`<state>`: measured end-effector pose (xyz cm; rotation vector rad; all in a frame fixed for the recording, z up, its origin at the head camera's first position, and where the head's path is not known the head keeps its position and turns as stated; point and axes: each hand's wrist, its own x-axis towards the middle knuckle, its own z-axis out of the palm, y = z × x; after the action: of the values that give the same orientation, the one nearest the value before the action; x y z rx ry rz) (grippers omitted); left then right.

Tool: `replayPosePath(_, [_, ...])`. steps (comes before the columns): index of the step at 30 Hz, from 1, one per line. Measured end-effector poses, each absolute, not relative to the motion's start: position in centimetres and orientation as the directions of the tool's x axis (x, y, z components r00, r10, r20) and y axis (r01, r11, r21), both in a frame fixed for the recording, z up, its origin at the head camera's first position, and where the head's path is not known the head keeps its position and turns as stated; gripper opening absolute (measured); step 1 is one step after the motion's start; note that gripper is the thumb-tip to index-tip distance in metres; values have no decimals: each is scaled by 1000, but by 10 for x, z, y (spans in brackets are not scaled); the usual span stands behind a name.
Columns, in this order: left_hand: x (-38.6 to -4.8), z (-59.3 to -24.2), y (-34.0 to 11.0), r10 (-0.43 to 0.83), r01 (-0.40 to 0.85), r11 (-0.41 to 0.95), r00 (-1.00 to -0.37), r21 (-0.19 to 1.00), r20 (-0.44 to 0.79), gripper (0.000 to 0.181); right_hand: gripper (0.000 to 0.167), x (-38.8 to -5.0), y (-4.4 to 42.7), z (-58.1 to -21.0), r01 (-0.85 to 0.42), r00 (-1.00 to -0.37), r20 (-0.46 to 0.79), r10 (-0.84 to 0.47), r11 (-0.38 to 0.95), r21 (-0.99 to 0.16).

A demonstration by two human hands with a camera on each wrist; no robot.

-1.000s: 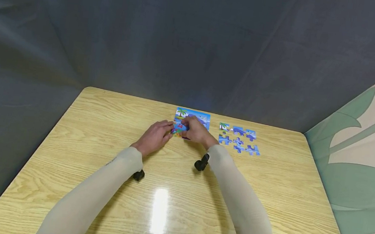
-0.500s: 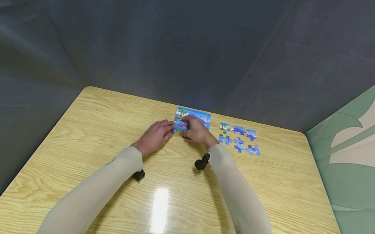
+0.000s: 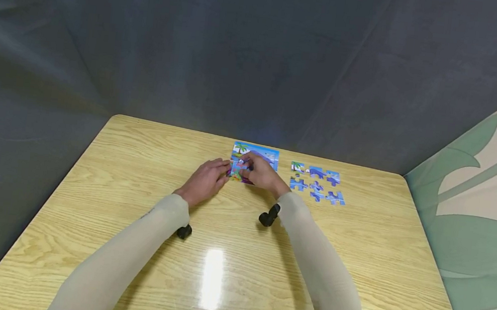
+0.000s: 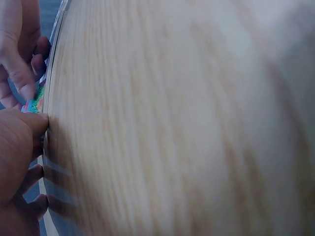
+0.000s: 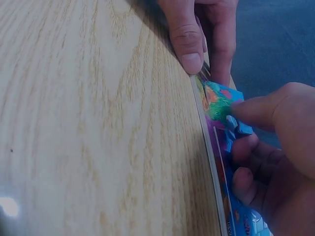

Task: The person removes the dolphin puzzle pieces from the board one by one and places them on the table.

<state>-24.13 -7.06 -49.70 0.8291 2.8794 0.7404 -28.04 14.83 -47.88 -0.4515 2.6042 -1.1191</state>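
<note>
A colourful jigsaw board (image 3: 260, 151) with a palm tree and sea picture lies near the table's far edge. My right hand (image 3: 262, 172) is over its front part, pinching a jigsaw piece (image 5: 216, 101) with green and orange on it. The piece sits slightly tilted at the board's lower left corner; its far side is hidden by the thumb. My left hand (image 3: 203, 183) rests at the board's left side, fairly straight fingers touching the edge. In the right wrist view the left thumb (image 5: 189, 49) lies against the corner beside the piece.
Several loose jigsaw pieces (image 3: 317, 186) lie in two rough rows right of the board. The wooden table (image 3: 147, 164) ends at a dark curtain (image 3: 240, 63) behind, and a patterned cloth (image 3: 488, 210) hangs on the right.
My right fingers have shifted slightly over the lower left part of the board, and the red patch seen beneath them before is now covered. The left hand has stayed in place.
</note>
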Motion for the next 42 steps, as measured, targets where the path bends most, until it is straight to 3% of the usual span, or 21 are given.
replayPosePath(13, [-243,-498,-70,518,491,740,-852,459,75,50,17,-275,156,-478,-102,-941,-104,-321,564,-819])
replayPosePath(42, [-241,-498,-72,511,478,735,-857,481,70,49,18,-255,192,-441,-103,-922,-143,-361,582,-807])
